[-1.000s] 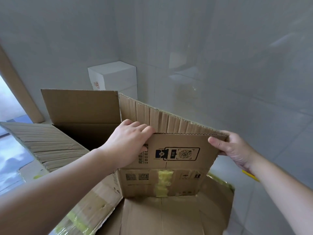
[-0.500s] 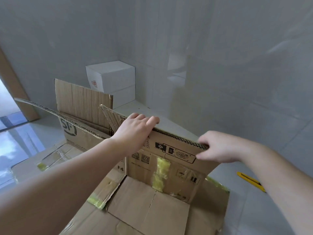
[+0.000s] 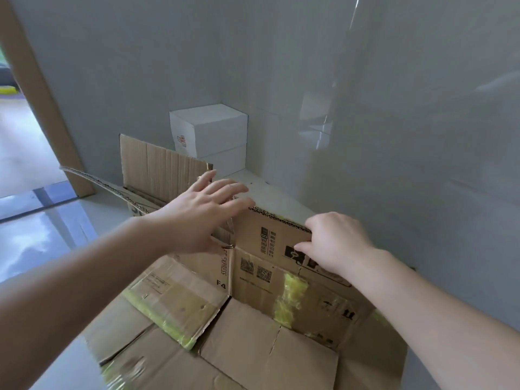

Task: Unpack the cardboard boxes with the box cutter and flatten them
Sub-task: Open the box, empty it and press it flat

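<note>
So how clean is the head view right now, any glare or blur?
Head view: bright glare streaks on the glossy wall, wide-angle bending at the door frame, blur on the cardboard box near the bottom edge; both hands look sharp.

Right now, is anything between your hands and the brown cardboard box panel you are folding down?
Nothing visible: the right hand grips the brown cardboard box panel at its top edge, and the left hand lies open beside it.

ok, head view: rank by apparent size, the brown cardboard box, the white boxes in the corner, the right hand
1. brown cardboard box, clearly largest.
2. white boxes and right hand look alike; the hand is far nearer the camera, so I won't rank them.
</note>
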